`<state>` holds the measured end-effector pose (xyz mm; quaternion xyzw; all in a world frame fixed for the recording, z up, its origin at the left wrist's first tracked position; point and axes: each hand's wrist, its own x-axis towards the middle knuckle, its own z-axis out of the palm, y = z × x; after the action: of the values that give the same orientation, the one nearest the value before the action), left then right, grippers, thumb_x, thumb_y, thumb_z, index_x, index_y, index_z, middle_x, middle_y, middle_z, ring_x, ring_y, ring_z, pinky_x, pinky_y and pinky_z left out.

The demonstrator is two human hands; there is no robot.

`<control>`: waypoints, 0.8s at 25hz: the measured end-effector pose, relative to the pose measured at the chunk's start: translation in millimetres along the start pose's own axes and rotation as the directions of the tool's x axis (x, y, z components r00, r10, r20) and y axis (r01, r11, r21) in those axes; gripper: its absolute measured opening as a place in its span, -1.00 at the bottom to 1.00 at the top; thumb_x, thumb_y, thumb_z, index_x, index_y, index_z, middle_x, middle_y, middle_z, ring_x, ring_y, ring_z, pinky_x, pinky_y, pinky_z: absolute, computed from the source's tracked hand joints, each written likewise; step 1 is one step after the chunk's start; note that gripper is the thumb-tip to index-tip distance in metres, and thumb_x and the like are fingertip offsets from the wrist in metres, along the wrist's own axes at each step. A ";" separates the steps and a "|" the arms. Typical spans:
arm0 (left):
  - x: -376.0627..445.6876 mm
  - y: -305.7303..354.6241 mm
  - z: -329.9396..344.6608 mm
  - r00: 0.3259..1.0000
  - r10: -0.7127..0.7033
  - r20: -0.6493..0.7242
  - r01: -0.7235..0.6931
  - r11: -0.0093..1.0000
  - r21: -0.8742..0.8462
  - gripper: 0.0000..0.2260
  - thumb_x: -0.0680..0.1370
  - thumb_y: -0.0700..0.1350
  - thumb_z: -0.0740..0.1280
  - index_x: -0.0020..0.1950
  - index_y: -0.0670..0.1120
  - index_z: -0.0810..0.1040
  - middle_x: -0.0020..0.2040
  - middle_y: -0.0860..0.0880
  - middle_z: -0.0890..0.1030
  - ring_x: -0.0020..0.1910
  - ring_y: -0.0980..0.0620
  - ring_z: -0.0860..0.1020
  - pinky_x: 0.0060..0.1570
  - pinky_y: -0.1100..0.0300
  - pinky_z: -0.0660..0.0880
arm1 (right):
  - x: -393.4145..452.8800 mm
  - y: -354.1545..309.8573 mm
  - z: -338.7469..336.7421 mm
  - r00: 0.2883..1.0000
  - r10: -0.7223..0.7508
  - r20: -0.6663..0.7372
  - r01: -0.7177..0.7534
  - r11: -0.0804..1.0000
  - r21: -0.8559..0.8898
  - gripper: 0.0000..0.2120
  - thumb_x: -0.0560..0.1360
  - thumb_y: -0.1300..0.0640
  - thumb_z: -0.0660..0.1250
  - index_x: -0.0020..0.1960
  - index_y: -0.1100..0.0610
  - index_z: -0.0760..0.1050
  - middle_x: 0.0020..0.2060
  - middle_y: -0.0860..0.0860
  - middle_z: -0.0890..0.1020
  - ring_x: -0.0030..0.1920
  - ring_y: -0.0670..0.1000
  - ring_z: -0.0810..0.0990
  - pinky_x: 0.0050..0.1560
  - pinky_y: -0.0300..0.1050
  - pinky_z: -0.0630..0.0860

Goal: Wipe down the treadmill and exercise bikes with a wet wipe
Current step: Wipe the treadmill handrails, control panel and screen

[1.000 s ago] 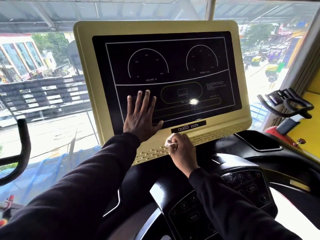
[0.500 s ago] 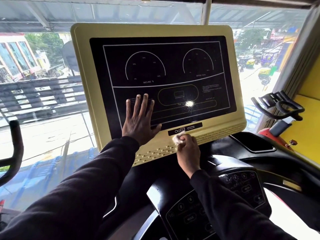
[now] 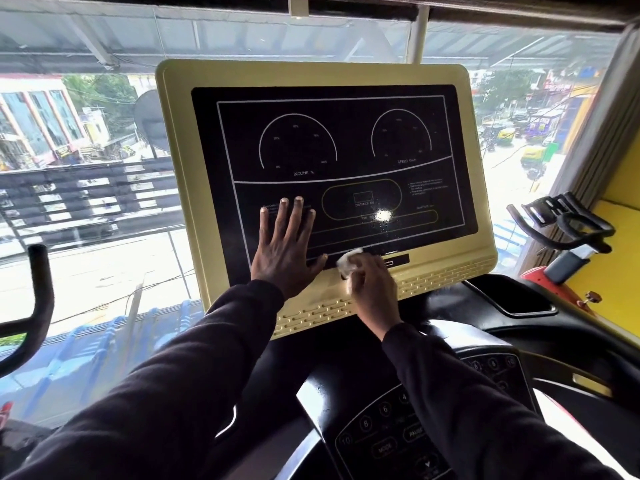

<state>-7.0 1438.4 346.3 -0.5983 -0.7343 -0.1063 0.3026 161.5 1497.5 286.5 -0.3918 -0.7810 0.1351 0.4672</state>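
While the left hand [image 3: 285, 251] lies flat and spread on the glossy black screen [image 3: 332, 168] of the pale yellow treadmill console [image 3: 180, 168], the right hand [image 3: 372, 284] pinches a crumpled white wet wipe [image 3: 348, 262] against the screen's lower edge; an exercise bike's black handlebar [image 3: 561, 220] stands right of the console, by the window.
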 end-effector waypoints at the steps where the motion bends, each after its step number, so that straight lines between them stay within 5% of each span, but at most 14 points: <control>1: 0.0 -0.3 -0.4 1.000 -0.005 -0.005 0.005 1.000 -0.004 -0.24 0.56 0.34 0.03 0.62 -0.07 -0.02 0.62 -0.13 -0.17 0.59 -0.15 -0.20 0.50 -0.21 -0.28 | 9.4 1.7 -4.2 0.990 0.116 -0.076 -0.115 0.993 0.027 -0.79 0.56 0.31 0.18 0.14 0.18 0.50 0.03 0.09 0.51 -0.09 0.00 0.51 -0.27 -0.32 0.30; 3: -0.6 0.0 0.1 1.000 -0.009 -0.010 0.009 1.000 -0.013 -0.27 0.58 0.31 0.06 0.62 -0.07 0.01 0.62 -0.13 -0.14 0.59 -0.15 -0.16 0.51 -0.20 -0.25 | 19.6 0.4 -7.1 0.958 0.252 -0.140 -0.247 0.968 0.054 -0.77 0.57 0.29 0.18 0.19 0.17 0.49 0.05 0.11 0.50 -0.06 -0.01 0.47 -0.19 -0.23 0.33; 7: 6.4 -2.9 -6.1 0.998 -0.002 -0.070 -0.004 0.996 -0.085 -0.37 0.56 0.23 0.19 0.56 -0.06 0.24 0.60 -0.13 0.11 0.56 -0.15 0.06 0.52 -0.15 -0.12 | 13.3 -3.9 1.6 0.989 -0.143 0.041 0.144 0.989 -0.028 -0.73 0.58 0.30 0.18 0.20 0.13 0.53 0.02 0.04 0.47 -0.11 -0.08 0.47 -0.29 -0.46 0.29; 11: 24.3 -10.9 -12.8 0.997 -0.005 -0.082 -0.001 0.997 -0.076 -0.35 0.60 0.21 0.16 0.60 -0.05 0.10 0.62 -0.13 -0.02 0.60 -0.14 -0.06 0.53 -0.16 -0.23 | 47.2 -4.6 -6.3 0.976 0.165 -0.141 -0.161 0.986 0.041 -0.72 0.59 0.27 0.15 0.23 0.11 0.50 0.06 0.07 0.48 -0.06 -0.06 0.47 -0.22 -0.31 0.36; 15: 27.4 -8.4 -5.4 0.997 -0.009 -0.079 0.008 1.000 -0.009 -0.33 0.61 0.25 0.05 0.62 -0.08 0.02 0.62 -0.14 -0.12 0.59 -0.16 -0.15 0.51 -0.21 -0.25 | 47.3 -8.8 -0.2 0.968 -0.248 0.018 0.249 0.968 -0.029 -0.69 0.60 0.29 0.17 0.28 0.10 0.50 -0.01 0.02 0.45 -0.18 -0.16 0.43 -0.32 -0.45 0.31; 20: 28.3 -8.8 -6.3 0.998 -0.017 -0.058 0.016 1.000 -0.011 -0.33 0.62 0.25 0.04 0.62 -0.07 -0.02 0.62 -0.13 -0.13 0.59 -0.14 -0.18 0.51 -0.19 -0.28 | 79.3 -10.7 -1.4 0.981 0.027 -0.191 -0.025 1.000 0.013 -0.69 0.59 0.31 0.20 0.30 0.19 0.50 0.06 0.13 0.50 -0.06 -0.07 0.45 -0.16 -0.39 0.33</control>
<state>-16.2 1455.9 369.3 -0.5904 -0.7297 -0.1299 0.3196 137.1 1548.8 342.9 -0.4107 -0.7265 0.1073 0.5403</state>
